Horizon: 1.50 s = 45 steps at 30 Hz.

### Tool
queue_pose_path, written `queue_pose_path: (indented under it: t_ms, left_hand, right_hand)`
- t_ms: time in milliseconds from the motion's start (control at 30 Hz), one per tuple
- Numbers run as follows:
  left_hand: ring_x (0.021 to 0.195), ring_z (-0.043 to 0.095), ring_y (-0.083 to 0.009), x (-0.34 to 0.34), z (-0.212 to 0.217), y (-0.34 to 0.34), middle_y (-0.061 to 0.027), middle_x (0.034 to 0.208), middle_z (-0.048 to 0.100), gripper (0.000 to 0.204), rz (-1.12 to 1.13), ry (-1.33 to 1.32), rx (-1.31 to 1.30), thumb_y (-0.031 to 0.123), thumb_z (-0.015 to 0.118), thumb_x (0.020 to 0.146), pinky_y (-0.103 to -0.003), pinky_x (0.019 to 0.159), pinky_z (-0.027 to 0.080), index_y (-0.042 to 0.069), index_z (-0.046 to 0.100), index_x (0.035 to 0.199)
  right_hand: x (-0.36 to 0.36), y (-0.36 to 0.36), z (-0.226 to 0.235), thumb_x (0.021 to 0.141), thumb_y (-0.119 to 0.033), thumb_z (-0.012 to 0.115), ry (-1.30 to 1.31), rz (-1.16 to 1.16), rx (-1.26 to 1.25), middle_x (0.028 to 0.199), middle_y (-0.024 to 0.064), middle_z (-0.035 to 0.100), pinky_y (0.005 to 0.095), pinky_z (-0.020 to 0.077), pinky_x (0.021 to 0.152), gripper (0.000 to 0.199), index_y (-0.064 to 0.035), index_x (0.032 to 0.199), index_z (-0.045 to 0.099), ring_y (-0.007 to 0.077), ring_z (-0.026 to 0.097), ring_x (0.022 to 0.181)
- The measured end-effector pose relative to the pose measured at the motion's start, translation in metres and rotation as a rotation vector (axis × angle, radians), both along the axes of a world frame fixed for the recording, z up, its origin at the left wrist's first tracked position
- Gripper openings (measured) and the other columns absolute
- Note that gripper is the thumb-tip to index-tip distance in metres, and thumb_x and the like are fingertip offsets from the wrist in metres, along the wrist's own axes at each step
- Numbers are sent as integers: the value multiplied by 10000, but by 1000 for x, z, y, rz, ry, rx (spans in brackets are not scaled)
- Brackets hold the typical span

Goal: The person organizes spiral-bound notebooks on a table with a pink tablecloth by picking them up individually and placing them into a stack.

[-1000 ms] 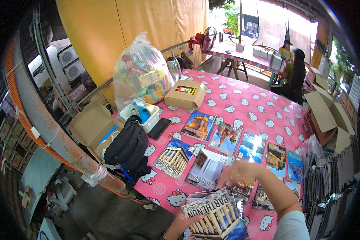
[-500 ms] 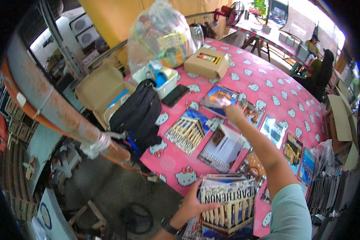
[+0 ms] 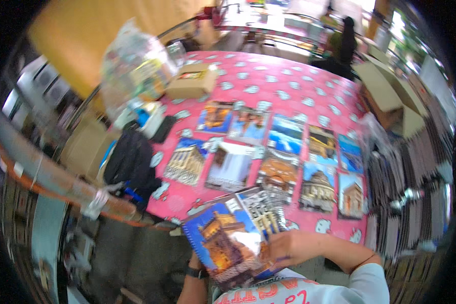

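Close to my body I hold a stack of picture-covered notebooks, tilted. On top is a spiral notebook (image 3: 223,238) with a lit stone building under a blue sky. Behind it, part of a notebook (image 3: 261,207) with a columned temple shows. My left hand (image 3: 195,261) grips the stack at its left edge, its fingers mostly hidden behind the covers. My right hand (image 3: 283,248) is closed at the right edge of the top notebook, blurred by motion. Beyond the stack, several notebooks lie in rows on the pink tablecloth (image 3: 182,200), among them a domed-building one (image 3: 317,187).
A black bag (image 3: 129,162), an opened carton (image 3: 86,149), a white bin (image 3: 154,121) and a stuffed plastic bag (image 3: 137,71) stand left. A brown box (image 3: 191,81) sits at the back. Stacked notebooks (image 3: 405,207) and a rusty post (image 3: 61,177) flank the table.
My right hand has come back from the far row to the stack. The lit-building notebook now covers the temple one on top. The view has turned to the right.
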<state>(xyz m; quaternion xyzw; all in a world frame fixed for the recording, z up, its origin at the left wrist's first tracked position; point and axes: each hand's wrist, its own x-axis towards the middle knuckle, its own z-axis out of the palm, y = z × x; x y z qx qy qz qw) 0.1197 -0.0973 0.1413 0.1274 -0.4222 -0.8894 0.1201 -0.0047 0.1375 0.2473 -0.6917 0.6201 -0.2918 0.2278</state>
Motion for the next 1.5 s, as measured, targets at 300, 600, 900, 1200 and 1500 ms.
queue_pose_path:
  t_ms: [300, 600, 900, 1200, 1500]
  left_hand:
    - [1092, 479, -324, -2, 19, -6, -173, 1219, 476, 680, 31, 1, 257, 544, 215, 894, -437, 945, 373, 5, 359, 1281]
    - [954, 520, -169, -17, 25, 3, -97, 1077, 508, 368, 84, -203, -252, 229, 473, 899, -297, 825, 433, 8, 380, 1178]
    - [906, 526, -145, -21, 10, -2, -72, 1017, 520, 294, 98, -206, -342, 244, 468, 899, -279, 801, 434, 36, 420, 1100]
    - [1022, 449, -168, -20, 14, -4, -87, 1141, 457, 351, 127, -177, -469, 210, 420, 923, -288, 903, 353, 39, 403, 1229]
    - [1102, 465, -254, -13, 5, 1, -156, 1212, 461, 658, 148, 195, 28, 556, 257, 891, -392, 974, 342, 22, 383, 1253]
  right_hand:
    - [-92, 260, -172, 631, -355, 736, 251, -1993, 100, 1029, 144, 589, 394, 441, 823, 596, -40, 1100, 545, 301, 547, 966]
    - [-109, 225, -154, 631, -438, 709, 205, -1942, 651, 1178, 210, 469, 405, 392, 908, 675, -10, 1102, 483, 337, 417, 1115]
    - [-120, 204, -120, 642, -94, 561, 471, -1805, 396, 833, 248, 603, 443, 481, 710, 247, 48, 841, 599, 384, 594, 763]
    - [33, 46, 71, 569, 10, 629, 401, -1059, -314, 857, 112, 532, 359, 468, 593, 637, -102, 1186, 517, 242, 548, 687]
    - [75, -50, 8, 745, -321, 634, -173, -378, 205, 996, 208, 499, 436, 482, 701, 617, 27, 1195, 394, 368, 579, 841]
